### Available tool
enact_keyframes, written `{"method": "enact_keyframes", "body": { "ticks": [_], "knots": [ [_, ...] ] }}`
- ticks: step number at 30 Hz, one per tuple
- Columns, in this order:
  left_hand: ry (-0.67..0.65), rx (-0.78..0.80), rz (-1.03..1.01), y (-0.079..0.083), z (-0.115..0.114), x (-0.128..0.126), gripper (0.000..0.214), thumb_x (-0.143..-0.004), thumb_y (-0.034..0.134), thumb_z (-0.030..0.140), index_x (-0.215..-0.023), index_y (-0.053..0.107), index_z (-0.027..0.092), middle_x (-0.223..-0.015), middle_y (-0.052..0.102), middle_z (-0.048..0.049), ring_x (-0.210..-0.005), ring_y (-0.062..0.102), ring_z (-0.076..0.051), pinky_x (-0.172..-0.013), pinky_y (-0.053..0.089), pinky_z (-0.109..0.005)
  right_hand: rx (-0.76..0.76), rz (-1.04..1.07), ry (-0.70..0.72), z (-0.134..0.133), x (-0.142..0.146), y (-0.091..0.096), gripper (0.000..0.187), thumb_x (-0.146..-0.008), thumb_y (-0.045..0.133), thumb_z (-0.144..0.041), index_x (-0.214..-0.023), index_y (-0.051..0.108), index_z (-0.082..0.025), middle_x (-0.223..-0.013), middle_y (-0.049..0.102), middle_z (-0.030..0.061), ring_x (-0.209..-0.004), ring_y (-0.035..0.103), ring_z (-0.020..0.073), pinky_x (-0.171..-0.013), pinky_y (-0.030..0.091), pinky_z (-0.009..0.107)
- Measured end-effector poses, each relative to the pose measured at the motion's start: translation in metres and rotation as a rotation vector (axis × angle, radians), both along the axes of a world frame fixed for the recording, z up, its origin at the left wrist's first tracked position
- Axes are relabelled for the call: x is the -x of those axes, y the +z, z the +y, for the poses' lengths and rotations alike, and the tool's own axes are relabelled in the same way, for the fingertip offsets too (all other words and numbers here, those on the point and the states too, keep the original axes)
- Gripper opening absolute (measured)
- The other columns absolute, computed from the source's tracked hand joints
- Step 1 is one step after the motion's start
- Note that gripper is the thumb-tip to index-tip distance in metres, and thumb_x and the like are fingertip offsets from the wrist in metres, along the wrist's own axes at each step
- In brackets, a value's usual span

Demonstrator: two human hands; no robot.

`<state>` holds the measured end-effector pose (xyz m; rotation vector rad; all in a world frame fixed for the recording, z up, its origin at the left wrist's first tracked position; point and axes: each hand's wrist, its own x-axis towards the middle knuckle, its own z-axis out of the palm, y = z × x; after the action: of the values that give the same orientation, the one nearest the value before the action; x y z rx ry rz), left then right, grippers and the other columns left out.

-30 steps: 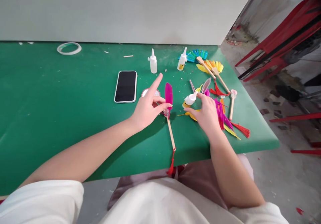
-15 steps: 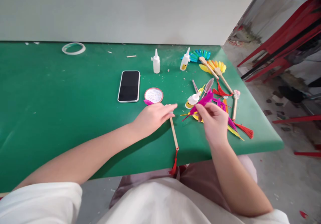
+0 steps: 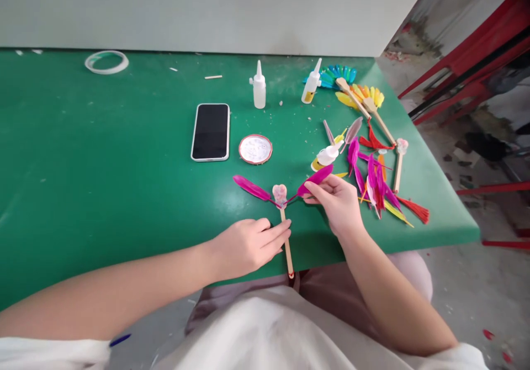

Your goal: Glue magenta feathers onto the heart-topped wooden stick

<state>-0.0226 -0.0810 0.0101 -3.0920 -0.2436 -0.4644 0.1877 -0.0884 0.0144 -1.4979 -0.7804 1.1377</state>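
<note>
A small wooden fan handle [image 3: 287, 254] with a rounded, glue-smeared head [image 3: 280, 194] points away from me, its lower end over the table edge. My left hand [image 3: 250, 246] holds the shaft, fingers laid across it. One magenta feather [image 3: 252, 187] slants out to the left, its quill tip at the base of the head. In a pinch of thumb and fingers, my right hand [image 3: 337, 201] has a second magenta feather [image 3: 315, 180], its quill reaching the head from the right. Just beyond lies a round white lid with a red rim [image 3: 255, 149].
On the green table [image 3: 124, 193] lie a phone [image 3: 211, 132], a tape roll [image 3: 106, 62] and loose feathers [image 3: 375, 179]. Glue bottles stand at the back [image 3: 259, 89], [image 3: 311, 85]; another bottle [image 3: 327, 156] tilts near my right hand. A blue feather fan [image 3: 337, 76] and yellow fan [image 3: 368, 99] lie back right.
The handle has come closer to me, and my left hand has moved from its head down to the shaft. My right hand has brought its magenta feather leftward to the head.
</note>
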Motion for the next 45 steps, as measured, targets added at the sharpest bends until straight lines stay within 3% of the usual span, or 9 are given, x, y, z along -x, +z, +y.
{"method": "enact_keyframes", "body": {
  "ticks": [14, 23, 31, 45],
  "knots": [
    [0.013, 0.003, 0.075, -0.004, 0.002, 0.005, 0.032, -0.087, 0.045, 0.019, -0.115, 0.054, 0.008, -0.124, 0.054, -0.0131, -0.077, 0.054, -0.015, -0.058, 0.047, -0.026, 0.048, -0.038, 0.017, 0.0, 0.003, -0.006, 0.029, -0.061, 0.073, -0.038, -0.076, 0.064, -0.015, -0.063, 0.067, 0.0011, -0.057, 0.065, 0.0128, -0.056, 0.058, 0.023],
    [0.137, 0.027, 0.115, 0.009, 0.002, 0.002, 0.029, -0.088, 0.044, 0.027, -0.111, 0.056, 0.016, -0.125, 0.052, -0.0114, -0.075, 0.051, -0.015, -0.059, 0.047, -0.026, 0.068, -0.091, 0.028, 0.003, 0.005, -0.007, 0.027, -0.063, 0.071, -0.037, -0.075, 0.062, -0.015, -0.06, 0.065, 0.0, -0.056, 0.065, 0.0129, -0.057, 0.058, 0.024],
    [0.135, -0.019, 0.12, 0.003, 0.004, 0.0, 0.025, -0.087, 0.045, 0.032, -0.108, 0.052, 0.02, -0.127, 0.05, -0.0149, -0.067, 0.049, -0.015, -0.052, 0.043, -0.025, 0.095, -0.142, 0.033, 0.004, 0.006, -0.007, 0.027, -0.062, 0.071, -0.038, -0.071, 0.059, -0.016, -0.056, 0.062, -0.0024, -0.054, 0.064, 0.012, -0.056, 0.057, 0.022],
    [0.122, -0.078, 0.157, 0.006, 0.003, -0.001, 0.023, -0.086, 0.045, 0.027, -0.107, 0.049, 0.018, -0.123, 0.051, -0.0181, -0.069, 0.051, -0.016, -0.053, 0.04, -0.027, 0.15, -0.167, 0.033, 0.007, 0.009, -0.003, 0.038, -0.061, 0.071, -0.038, -0.089, 0.057, -0.015, -0.059, 0.063, -0.0022, -0.051, 0.063, 0.013, -0.044, 0.055, 0.021]
  ]
}}
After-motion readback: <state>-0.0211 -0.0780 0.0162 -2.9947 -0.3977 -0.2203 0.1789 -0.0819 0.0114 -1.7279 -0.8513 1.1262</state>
